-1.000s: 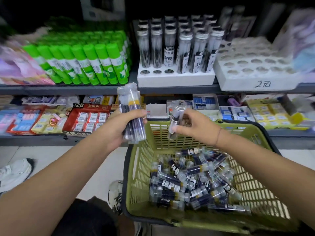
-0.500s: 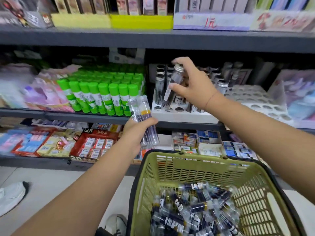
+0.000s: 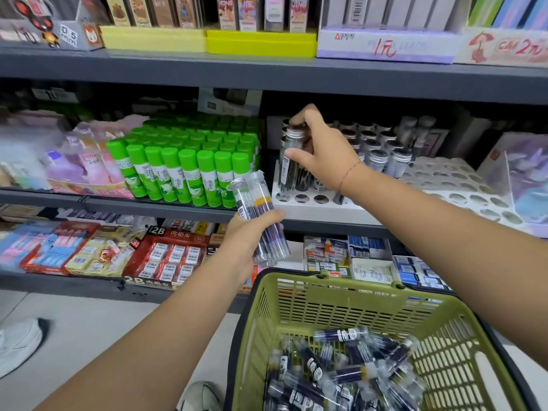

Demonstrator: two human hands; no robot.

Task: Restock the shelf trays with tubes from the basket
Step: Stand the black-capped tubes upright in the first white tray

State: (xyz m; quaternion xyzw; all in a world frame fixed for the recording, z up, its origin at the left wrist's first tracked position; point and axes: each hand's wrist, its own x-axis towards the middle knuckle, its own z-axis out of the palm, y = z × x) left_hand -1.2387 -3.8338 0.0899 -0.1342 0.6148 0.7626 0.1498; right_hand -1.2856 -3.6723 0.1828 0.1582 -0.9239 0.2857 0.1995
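Head view: outstretched right hand (image 3: 323, 152) around capped tube (image 3: 289, 170) at tray (image 3: 311, 207).

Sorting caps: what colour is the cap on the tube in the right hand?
Silver cap, head view.

You hold one tube (image 3: 288, 173) in your right hand (image 3: 323, 149) and a bundle (image 3: 262, 212) of at least two in your left hand (image 3: 249, 237) (any more are hidden behind those). One basket (image 3: 341, 280) carries a heap (image 3: 341, 373) too tangled to count. The shelf shows two trays, the left tray (image 3: 314, 209) and the right tray (image 3: 462, 176), plus eight glue sticks (image 3: 186, 176) in the front row.
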